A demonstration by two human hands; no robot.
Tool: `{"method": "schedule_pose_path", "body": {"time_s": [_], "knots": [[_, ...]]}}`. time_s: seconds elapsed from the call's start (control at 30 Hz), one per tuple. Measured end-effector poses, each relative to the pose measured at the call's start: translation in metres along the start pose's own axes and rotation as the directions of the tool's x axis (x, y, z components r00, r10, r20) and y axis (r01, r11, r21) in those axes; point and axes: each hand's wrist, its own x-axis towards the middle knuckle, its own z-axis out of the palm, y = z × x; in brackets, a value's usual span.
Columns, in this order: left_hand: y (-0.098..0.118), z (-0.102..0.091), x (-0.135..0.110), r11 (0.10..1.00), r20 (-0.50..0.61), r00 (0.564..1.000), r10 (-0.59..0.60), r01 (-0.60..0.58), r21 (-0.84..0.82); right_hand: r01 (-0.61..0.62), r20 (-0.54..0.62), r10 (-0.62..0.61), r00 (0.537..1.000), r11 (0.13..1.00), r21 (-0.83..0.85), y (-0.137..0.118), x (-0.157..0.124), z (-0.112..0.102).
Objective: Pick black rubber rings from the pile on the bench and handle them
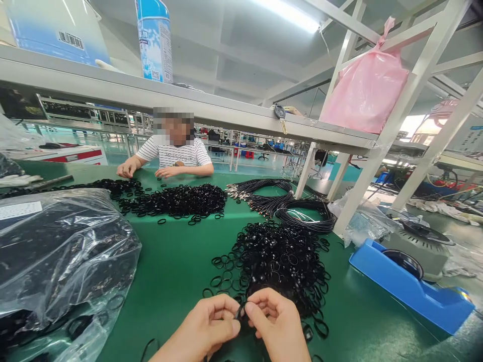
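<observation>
My left hand (213, 324) and my right hand (273, 322) meet at the near side of the green table (173, 266). Between their fingertips is a small black ring (240, 310), pinched from both sides and partly hidden by the fingers. Right beyond my hands spreads a pile of black rings (283, 256), with single ones scattered at its left edge. A few loose rings also lie close to my right wrist.
A clear bag (71, 251) of black parts fills the left side. At right stands a blue tape dispenser (407, 286). Coiled black cables (305, 213) lie by the shelf post. Across the table, a person in a striped shirt (177, 156) handles another ring pile (188, 201).
</observation>
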Motion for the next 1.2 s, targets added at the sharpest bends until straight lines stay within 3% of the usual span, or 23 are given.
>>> {"method": "schedule_pose_path", "body": {"time_s": [0.2, 0.43, 0.53, 0.67, 0.8, 0.87, 0.93, 1.03, 1.13, 1.2], "knots": [[-0.006, 0.004, 0.001, 0.999, -0.014, 0.999, -0.033, 0.033, 0.006, 0.075, -0.045, -0.082, 0.996, 0.988, -0.134, 0.002, -0.002, 0.002], [-0.004, 0.001, -0.002, 0.999, -0.090, 0.996, 0.010, -0.005, 0.053, 0.198, 0.164, -0.169, 0.972, 0.963, -0.183, -0.001, -0.005, -0.003], [0.001, 0.003, -0.004, 0.994, -0.101, 0.994, 0.043, -0.032, 0.104, 0.238, 0.199, -0.198, 0.960, 0.950, -0.201, 0.002, -0.004, -0.002], [0.004, 0.002, -0.003, 0.969, -0.111, 0.988, 0.106, -0.078, 0.234, 0.243, 0.145, -0.216, 0.966, 0.946, -0.212, 0.000, 0.000, -0.005], [0.007, -0.011, 0.000, 0.929, -0.176, 0.978, 0.113, -0.041, 0.368, 0.224, -0.027, -0.239, 0.971, 0.939, -0.261, -0.006, 0.006, -0.023], [0.011, -0.019, 0.000, 0.907, -0.193, 0.973, 0.129, -0.037, 0.419, 0.207, -0.057, -0.251, 0.966, 0.889, -0.408, -0.005, 0.011, -0.035], [0.016, -0.025, -0.001, 0.882, -0.179, 0.971, 0.156, -0.056, 0.468, 0.236, -0.028, -0.311, 0.950, 0.774, -0.587, -0.001, 0.015, -0.044], [0.022, -0.030, -0.001, 0.798, -0.128, 0.958, 0.258, -0.136, 0.587, 0.316, 0.008, -0.476, 0.880, 0.571, -0.758, 0.005, 0.018, -0.049], [0.021, -0.035, 0.003, 0.670, -0.088, 0.922, 0.378, -0.206, 0.713, 0.398, 0.072, -0.549, 0.833, 0.504, -0.766, 0.004, 0.014, -0.039], [0.018, -0.039, 0.006, 0.645, -0.103, 0.910, 0.402, -0.201, 0.737, 0.488, 0.180, -0.547, 0.818, 0.493, -0.720, 0.002, 0.010, -0.027]]}}
